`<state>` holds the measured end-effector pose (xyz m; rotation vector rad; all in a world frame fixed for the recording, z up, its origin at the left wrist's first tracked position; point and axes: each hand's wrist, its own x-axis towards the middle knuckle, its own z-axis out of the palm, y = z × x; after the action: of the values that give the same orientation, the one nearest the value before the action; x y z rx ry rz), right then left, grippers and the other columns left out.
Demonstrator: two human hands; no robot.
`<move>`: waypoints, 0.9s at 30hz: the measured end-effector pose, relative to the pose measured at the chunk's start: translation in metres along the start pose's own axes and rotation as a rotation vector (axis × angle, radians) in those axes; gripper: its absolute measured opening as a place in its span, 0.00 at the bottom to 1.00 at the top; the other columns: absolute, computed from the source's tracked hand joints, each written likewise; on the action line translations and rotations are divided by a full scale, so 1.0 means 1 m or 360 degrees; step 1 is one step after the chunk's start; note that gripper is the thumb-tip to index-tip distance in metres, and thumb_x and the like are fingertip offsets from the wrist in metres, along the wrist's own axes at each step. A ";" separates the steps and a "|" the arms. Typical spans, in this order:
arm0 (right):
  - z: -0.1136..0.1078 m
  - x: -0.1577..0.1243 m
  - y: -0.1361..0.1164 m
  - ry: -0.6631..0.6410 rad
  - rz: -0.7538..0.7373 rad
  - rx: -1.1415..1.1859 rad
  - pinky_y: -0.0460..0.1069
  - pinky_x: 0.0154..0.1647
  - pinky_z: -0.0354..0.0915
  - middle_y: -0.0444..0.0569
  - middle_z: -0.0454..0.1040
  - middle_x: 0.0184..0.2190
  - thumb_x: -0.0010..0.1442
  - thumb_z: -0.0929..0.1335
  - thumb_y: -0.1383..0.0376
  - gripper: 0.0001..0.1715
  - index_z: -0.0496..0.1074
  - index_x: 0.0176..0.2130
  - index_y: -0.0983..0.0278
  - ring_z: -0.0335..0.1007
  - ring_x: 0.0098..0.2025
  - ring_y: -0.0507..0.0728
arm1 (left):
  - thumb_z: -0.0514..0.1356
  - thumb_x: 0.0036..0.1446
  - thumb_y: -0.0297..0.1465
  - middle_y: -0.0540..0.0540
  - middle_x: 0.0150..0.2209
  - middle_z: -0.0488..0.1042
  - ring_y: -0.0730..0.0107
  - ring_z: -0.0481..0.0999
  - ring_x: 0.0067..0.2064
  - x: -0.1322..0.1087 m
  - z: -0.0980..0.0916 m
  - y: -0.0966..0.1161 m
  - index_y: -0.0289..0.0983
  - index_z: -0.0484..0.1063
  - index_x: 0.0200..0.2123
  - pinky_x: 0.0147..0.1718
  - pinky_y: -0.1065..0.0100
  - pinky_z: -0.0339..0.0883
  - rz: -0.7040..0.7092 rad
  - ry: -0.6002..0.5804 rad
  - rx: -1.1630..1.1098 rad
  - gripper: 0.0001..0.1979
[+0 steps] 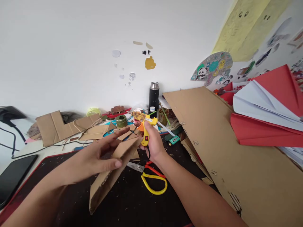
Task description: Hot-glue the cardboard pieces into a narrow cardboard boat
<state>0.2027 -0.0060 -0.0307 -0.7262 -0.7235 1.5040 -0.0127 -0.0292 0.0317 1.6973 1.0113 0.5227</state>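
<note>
My left hand (92,164) grips a folded strip of corrugated cardboard (113,170), thumb on the near edge and fingers behind it. The strip is tilted above the dark mat, its cut edge facing me. In my right hand (152,142) is a yellow hot glue gun (146,129), fingers wrapped round the handle. Its nozzle points left and away from me, and a whitish glue stick (165,128) sticks out of its back. Beneath the hands lies a pair of scissors (153,179) with red and yellow handles.
A large cardboard sheet (227,142) leans across the right side, with red folded paper (267,129) above it. Cardboard scraps (59,129), a green jar (121,121) and a black thermos (154,96) line the wall. A phone (17,176) lies left. A black cable (52,145) crosses the table.
</note>
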 end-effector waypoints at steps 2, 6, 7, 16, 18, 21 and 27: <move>0.002 -0.004 0.001 -0.0009 0.0004 -0.0054 0.45 0.14 0.51 0.40 0.66 0.20 0.60 0.71 0.35 0.33 0.71 0.33 0.61 0.56 0.16 0.49 | 0.72 0.58 0.45 0.44 0.65 0.78 0.45 0.78 0.64 0.000 0.008 0.001 0.53 0.51 0.78 0.58 0.57 0.76 0.0006 -0.0043 0.0078 0.51; 0.005 -0.010 -0.002 -0.0089 -0.0041 -0.0182 0.47 0.18 0.54 0.45 0.66 0.19 0.63 0.66 0.31 0.40 0.68 0.24 0.62 0.59 0.19 0.51 | 0.72 0.59 0.44 0.43 0.67 0.76 0.44 0.76 0.66 0.001 0.015 -0.002 0.53 0.47 0.79 0.59 0.55 0.75 0.0015 -0.0086 0.0090 0.52; 0.005 -0.011 -0.003 -0.0103 -0.0038 -0.0190 0.47 0.19 0.54 0.45 0.66 0.19 0.64 0.65 0.31 0.41 0.68 0.22 0.62 0.59 0.19 0.51 | 0.72 0.59 0.44 0.42 0.68 0.75 0.43 0.75 0.67 0.001 0.016 -0.003 0.52 0.47 0.79 0.60 0.54 0.75 0.0008 -0.0093 0.0085 0.52; 0.004 -0.011 -0.002 -0.0116 -0.0017 -0.0104 0.46 0.19 0.54 0.45 0.68 0.19 0.62 0.66 0.30 0.40 0.68 0.25 0.62 0.58 0.19 0.50 | 0.72 0.60 0.43 0.42 0.70 0.72 0.41 0.69 0.71 -0.001 0.014 -0.006 0.53 0.48 0.79 0.63 0.51 0.72 -0.0008 -0.0163 0.0015 0.51; 0.004 -0.010 -0.001 -0.0120 -0.0012 -0.0070 0.46 0.20 0.56 0.44 0.67 0.18 0.61 0.68 0.30 0.40 0.67 0.24 0.61 0.60 0.19 0.50 | 0.72 0.59 0.45 0.41 0.71 0.71 0.40 0.68 0.71 0.000 0.015 -0.006 0.51 0.48 0.79 0.63 0.51 0.71 -0.0015 -0.0228 -0.0053 0.52; 0.005 -0.007 0.000 -0.0110 0.0054 -0.0031 0.46 0.16 0.52 0.41 0.64 0.15 0.56 0.70 0.30 0.39 0.65 0.25 0.61 0.59 0.15 0.50 | 0.74 0.55 0.49 0.39 0.67 0.75 0.37 0.71 0.68 0.004 0.018 -0.007 0.49 0.46 0.80 0.61 0.50 0.72 -0.0031 -0.0403 -0.0248 0.58; 0.004 -0.003 0.005 -0.0092 0.0059 -0.0065 0.46 0.13 0.49 0.38 0.65 0.15 0.57 0.69 0.31 0.38 0.73 0.35 0.62 0.55 0.12 0.49 | 0.76 0.48 0.52 0.39 0.57 0.81 0.39 0.79 0.59 0.005 0.031 -0.010 0.46 0.38 0.80 0.57 0.48 0.72 -0.0062 -0.0571 -0.0350 0.68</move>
<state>0.1971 -0.0091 -0.0323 -0.7329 -0.7898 1.5527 0.0094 -0.0413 0.0102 1.5041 0.6988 0.2776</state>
